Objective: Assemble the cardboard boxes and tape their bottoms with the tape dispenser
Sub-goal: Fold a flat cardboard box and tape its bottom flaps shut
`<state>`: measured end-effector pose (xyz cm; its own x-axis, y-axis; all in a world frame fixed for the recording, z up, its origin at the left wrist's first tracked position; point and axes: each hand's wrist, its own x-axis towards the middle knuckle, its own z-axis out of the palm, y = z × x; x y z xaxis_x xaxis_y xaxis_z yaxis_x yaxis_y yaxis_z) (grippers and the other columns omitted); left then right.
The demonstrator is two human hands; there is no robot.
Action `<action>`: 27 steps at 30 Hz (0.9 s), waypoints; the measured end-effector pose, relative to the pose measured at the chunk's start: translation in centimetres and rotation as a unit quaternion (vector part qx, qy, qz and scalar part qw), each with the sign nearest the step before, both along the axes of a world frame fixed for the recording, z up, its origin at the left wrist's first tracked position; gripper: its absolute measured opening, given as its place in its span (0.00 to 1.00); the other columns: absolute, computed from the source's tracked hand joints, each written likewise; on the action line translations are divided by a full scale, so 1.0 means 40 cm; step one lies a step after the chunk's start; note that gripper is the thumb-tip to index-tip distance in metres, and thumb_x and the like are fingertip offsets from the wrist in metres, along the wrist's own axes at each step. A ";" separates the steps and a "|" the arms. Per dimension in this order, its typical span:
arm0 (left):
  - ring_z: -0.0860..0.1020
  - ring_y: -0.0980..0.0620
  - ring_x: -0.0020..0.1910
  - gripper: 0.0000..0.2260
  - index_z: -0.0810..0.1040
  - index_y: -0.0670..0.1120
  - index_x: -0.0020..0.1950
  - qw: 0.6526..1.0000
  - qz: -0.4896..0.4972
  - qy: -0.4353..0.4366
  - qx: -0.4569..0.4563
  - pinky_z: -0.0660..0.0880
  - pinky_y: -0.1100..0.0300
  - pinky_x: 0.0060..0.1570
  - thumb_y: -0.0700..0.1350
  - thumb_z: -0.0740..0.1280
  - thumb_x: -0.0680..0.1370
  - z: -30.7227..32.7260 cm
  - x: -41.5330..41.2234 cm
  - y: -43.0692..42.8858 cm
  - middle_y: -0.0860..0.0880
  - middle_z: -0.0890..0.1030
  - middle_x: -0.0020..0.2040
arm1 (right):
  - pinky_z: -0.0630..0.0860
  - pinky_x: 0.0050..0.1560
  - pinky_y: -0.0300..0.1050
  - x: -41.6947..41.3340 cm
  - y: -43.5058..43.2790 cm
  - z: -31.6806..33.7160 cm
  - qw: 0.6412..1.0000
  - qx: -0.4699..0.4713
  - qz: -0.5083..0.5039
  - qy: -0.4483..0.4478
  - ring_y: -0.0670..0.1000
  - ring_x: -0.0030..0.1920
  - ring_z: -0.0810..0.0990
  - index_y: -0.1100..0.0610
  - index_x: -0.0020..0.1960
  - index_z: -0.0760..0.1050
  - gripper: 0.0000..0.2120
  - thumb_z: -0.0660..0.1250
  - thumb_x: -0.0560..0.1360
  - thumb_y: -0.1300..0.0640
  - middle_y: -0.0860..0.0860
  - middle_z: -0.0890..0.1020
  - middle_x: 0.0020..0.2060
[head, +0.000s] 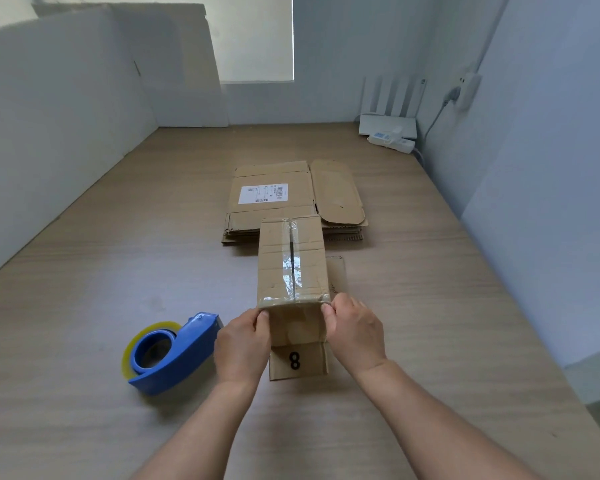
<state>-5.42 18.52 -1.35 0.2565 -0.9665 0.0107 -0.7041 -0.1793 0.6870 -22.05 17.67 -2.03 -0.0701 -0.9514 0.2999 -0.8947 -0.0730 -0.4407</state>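
Head view: both my forearms reach forward, side by side, and meet on the near end of the cardboard box (291, 258), which stands on the bench (118, 237) taped face up. My left grip (245, 344) pinches its left corner, thumb at the top edge. My right grip (355, 332) mirrors it on the right corner.

Below my grips a flap marked 8 (297, 362) lies flat toward me. The tape dispenser (172, 353) lies just left of my left grip, where a careless wrist could knock it.

Beyond my thumbs the tape (291, 268) along the seam is wrinkled and a dark gap shows. I judge that squeezing the walls inward could skew the box and lift the tape. Past the box's far end lies the stack of flat boxes (274, 192).
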 end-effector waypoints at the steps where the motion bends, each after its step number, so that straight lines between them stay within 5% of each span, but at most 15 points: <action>1: 0.76 0.50 0.38 0.14 0.78 0.46 0.45 0.999 -0.007 -0.043 0.012 0.73 0.57 0.40 0.48 0.56 0.82 0.007 -0.002 -0.005 0.49 0.78 0.37 | 0.66 0.36 0.43 -0.001 -0.008 0.006 0.998 0.060 0.003 -0.027 0.55 0.40 0.76 0.59 0.42 0.72 0.10 0.61 0.77 0.54 0.53 0.78 0.39; 3: 0.74 0.51 0.37 0.13 0.73 0.47 0.43 0.989 -0.054 -0.131 0.036 0.72 0.58 0.38 0.46 0.54 0.83 0.019 0.000 -0.015 0.49 0.77 0.39 | 0.71 0.47 0.47 -0.021 -0.020 0.025 0.984 0.155 0.043 -0.079 0.55 0.48 0.75 0.59 0.50 0.73 0.09 0.63 0.77 0.53 0.53 0.78 0.47; 5: 0.75 0.51 0.37 0.10 0.71 0.47 0.46 0.985 -0.105 -0.125 0.060 0.74 0.57 0.39 0.44 0.53 0.82 0.028 0.014 -0.026 0.48 0.79 0.41 | 0.72 0.52 0.47 -0.048 -0.032 0.046 0.975 0.192 0.084 -0.067 0.56 0.51 0.76 0.59 0.53 0.75 0.08 0.62 0.77 0.57 0.55 0.80 0.50; 9: 0.80 0.50 0.47 0.12 0.75 0.51 0.60 0.976 -0.181 -0.098 0.074 0.75 0.57 0.45 0.45 0.55 0.82 0.028 0.058 -0.037 0.48 0.82 0.47 | 0.66 0.43 0.44 -0.086 -0.046 0.075 0.970 0.201 0.131 -0.022 0.53 0.44 0.73 0.55 0.43 0.72 0.06 0.62 0.79 0.56 0.52 0.77 0.41; 14: 0.75 0.50 0.41 0.11 0.75 0.48 0.41 0.969 -0.178 -0.156 0.065 0.68 0.59 0.39 0.52 0.61 0.80 0.051 0.072 -0.064 0.49 0.79 0.39 | 0.62 0.40 0.44 -0.076 -0.054 0.072 0.971 0.179 0.151 0.048 0.52 0.40 0.69 0.50 0.34 0.59 0.18 0.63 0.78 0.51 0.48 0.71 0.36; 18: 0.75 0.54 0.39 0.12 0.73 0.50 0.38 0.968 -0.181 -0.158 0.071 0.67 0.63 0.34 0.54 0.62 0.80 0.062 0.061 -0.080 0.50 0.82 0.41 | 0.61 0.39 0.44 -0.071 -0.053 0.062 0.976 0.170 0.131 0.046 0.52 0.39 0.69 0.49 0.33 0.56 0.21 0.64 0.78 0.49 0.48 0.70 0.34; 22: 0.76 0.55 0.39 0.12 0.76 0.49 0.42 0.970 -0.178 -0.155 0.051 0.64 0.66 0.33 0.53 0.61 0.80 0.063 0.060 -0.072 0.50 0.82 0.41 | 0.63 0.39 0.44 -0.053 -0.046 0.065 0.970 0.203 0.129 0.029 0.51 0.37 0.70 0.48 0.34 0.58 0.21 0.68 0.73 0.44 0.46 0.69 0.33; 27: 0.76 0.54 0.39 0.12 0.74 0.49 0.41 0.964 -0.191 -0.175 0.062 0.63 0.67 0.31 0.54 0.60 0.80 0.063 0.066 -0.083 0.50 0.82 0.41 | 0.68 0.42 0.45 -0.091 -0.062 0.107 0.947 0.255 0.183 0.066 0.53 0.43 0.74 0.52 0.40 0.69 0.08 0.65 0.75 0.54 0.51 0.78 0.41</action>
